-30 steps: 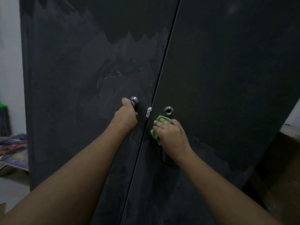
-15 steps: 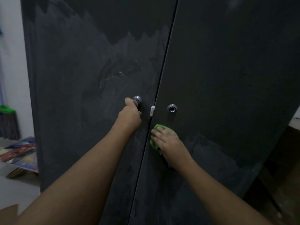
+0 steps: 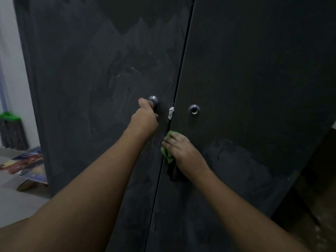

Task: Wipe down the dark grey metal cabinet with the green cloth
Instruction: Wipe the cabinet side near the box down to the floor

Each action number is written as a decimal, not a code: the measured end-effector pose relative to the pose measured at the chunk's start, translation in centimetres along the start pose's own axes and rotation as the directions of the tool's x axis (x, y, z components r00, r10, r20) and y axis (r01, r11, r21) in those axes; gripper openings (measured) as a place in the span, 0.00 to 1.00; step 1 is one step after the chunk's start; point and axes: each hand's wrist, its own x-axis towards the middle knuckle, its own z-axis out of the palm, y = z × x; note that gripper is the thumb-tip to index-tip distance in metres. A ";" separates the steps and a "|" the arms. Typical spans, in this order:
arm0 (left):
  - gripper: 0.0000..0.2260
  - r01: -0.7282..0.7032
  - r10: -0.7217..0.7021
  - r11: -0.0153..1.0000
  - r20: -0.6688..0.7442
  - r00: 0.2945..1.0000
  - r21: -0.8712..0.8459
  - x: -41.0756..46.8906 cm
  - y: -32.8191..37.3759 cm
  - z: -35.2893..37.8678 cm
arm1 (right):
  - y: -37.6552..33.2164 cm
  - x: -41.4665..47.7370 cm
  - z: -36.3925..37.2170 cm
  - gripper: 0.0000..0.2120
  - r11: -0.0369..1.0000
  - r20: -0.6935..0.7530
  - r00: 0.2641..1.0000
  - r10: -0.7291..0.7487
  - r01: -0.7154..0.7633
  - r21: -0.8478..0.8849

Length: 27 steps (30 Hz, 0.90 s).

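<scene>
The dark grey metal cabinet (image 3: 245, 70) fills the view, its two doors meeting at a central seam. Smeared wipe marks cover the left door and the lower right door. My left hand (image 3: 144, 119) grips the round metal knob (image 3: 153, 100) on the left door. My right hand (image 3: 180, 148) presses the green cloth (image 3: 166, 151) flat against the right door, just right of the seam and below the second knob (image 3: 193, 110). Most of the cloth is hidden under my fingers; a dark part hangs below the wrist.
A white scrap (image 3: 171, 112) sticks in the seam between the knobs. A mop with a green head (image 3: 11, 131) leans on the white wall at left. Colourful printed sheets (image 3: 27, 162) lie on the floor beside the cabinet. A brown surface (image 3: 312, 206) sits at lower right.
My right hand has slid the green cloth down the right door, from just under the right knob to well below it. My left hand stays on the left knob.
</scene>
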 end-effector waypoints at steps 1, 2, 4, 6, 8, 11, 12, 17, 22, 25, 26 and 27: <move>0.18 -0.004 0.004 1.000 -0.001 1.000 0.002 0.0 0.0 0.0 | 0.0 0.1 0.4 0.19 1.000 0.032 0.999 -0.023 0.023 -0.013; 0.18 -0.005 0.005 1.000 0.002 1.000 0.004 0.0 0.1 -0.1 | 0.1 -0.2 1.2 0.18 0.996 0.061 0.995 -0.080 0.081 -0.021; 0.20 0.000 0.000 1.000 0.013 1.000 0.011 0.0 0.2 -0.1 | 0.1 -1.2 2.8 0.13 0.977 0.144 0.967 -0.209 0.213 -0.018; 0.21 0.009 -0.009 1.000 0.019 1.000 0.011 0.0 0.2 -0.1 | -0.5 -2.3 3.7 0.12 0.967 0.271 0.931 -0.246 0.254 0.005; 0.22 0.011 -0.011 1.000 0.022 1.000 0.012 0.0 0.2 -0.1 | -0.9 -3.0 4.2 0.09 0.965 0.310 0.919 -0.246 0.263 -0.015; 0.21 0.006 -0.006 1.000 0.016 1.000 0.017 0.0 0.2 0.0 | 0.2 -3.4 3.7 0.16 0.978 0.208 0.956 -0.207 0.204 0.037; 0.21 0.008 -0.009 1.000 0.015 1.000 0.017 0.1 0.2 0.0 | 1.0 -3.6 3.1 0.16 0.981 0.119 0.974 -0.194 0.192 0.032; 0.21 0.016 -0.016 1.000 -0.006 1.000 -0.006 0.1 0.1 0.3 | 4.7 -5.6 -1.2 0.17 0.998 -0.157 0.988 0.018 -0.027 -0.058; 0.20 0.036 -0.036 0.999 -0.030 0.999 -0.012 -0.1 0.1 0.5 | 7.0 -9.6 -1.3 0.20 0.938 -0.332 0.887 0.321 -0.346 -0.016; 0.19 0.043 -0.043 0.999 -0.033 0.999 -0.011 -0.3 0.2 0.4 | 6.6 -12.0 -0.4 0.30 0.835 -0.359 0.761 0.540 -0.538 0.116; 0.19 0.046 -0.046 0.999 -0.036 0.998 -0.009 -0.3 0.2 0.4 | 6.4 -12.5 -0.1 0.33 0.789 -0.356 0.710 0.608 -0.591 0.169; 0.19 0.046 -0.047 0.999 -0.036 0.998 -0.005 -0.4 0.2 0.4 | 6.1 -12.8 -0.1 0.35 0.738 -0.348 0.655 0.671 -0.636 0.227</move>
